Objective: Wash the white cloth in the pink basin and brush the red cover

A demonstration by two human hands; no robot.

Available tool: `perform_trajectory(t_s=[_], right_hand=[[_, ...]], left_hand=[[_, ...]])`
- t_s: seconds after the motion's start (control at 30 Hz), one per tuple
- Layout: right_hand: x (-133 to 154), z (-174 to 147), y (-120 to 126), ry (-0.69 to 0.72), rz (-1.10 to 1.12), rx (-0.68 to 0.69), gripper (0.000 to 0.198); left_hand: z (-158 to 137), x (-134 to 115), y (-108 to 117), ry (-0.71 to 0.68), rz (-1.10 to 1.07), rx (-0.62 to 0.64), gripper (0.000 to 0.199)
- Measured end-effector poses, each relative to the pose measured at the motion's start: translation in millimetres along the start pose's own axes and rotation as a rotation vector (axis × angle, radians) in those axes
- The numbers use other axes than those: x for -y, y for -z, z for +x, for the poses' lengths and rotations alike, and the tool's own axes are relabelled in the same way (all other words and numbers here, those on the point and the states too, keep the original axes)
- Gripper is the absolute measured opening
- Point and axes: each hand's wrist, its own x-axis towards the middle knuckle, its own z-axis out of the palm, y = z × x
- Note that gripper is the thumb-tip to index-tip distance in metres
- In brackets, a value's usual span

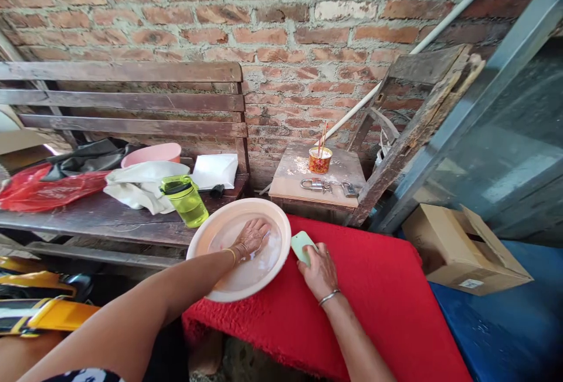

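Observation:
My left hand (253, 236) is partly under the water in a pale pink basin (282, 253), palm down, its fingers stretched out with nothing visible in them. The water looks slightly cloudy. On the red cloth (365, 288), just right of the basin, my right hand (320, 270) is closed around a pale green oblong piece (302, 246) with rounded corners. A small dark spot shows near its far end; its underside is hidden, so I cannot tell its exact kind.
A green water bottle (187, 201) stands close to the basin's left rim, on a wooden bench (145, 230) with a white cloth (145, 184) and a pink bowl (153, 153). Behind, a small table (285, 176) bears padlocks (312, 184) and a tin (319, 162). A cardboard box (457, 253) sits right.

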Motion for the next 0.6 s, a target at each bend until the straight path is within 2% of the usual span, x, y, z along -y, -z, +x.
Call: perform_trajectory(t_s=[0.1,0.27,0.37,0.47,0.6], right_hand=[[-48.6,-4.9,11.7,-0.074,-0.055,-0.051,0.029],[-176.3,-27.0,51.1,-0.312,-0.052,-0.244,0.037],[-236.6,-37.9,77.1,-0.447,0.070,-0.341,0.040],[-269.1,-43.5,93.9,-0.591,0.368,-0.403,0.050],[-279.9,-48.5,97.1,-0.754,0.733,-0.517,0.065]], left_hand=[[1.5,4.8,-8.6,-0.001,0.017,0.019,0.026],[1.0,3.9,-9.4,-0.006,0.010,-0.025,0.027],[-0.6,2.5,-4.1,-0.007,0.004,-0.030,0.030],[-1.0,2.2,0.2,-0.009,0.007,-0.017,0.034],[-0.7,2.4,1.8,-0.009,0.022,-0.032,0.030]])
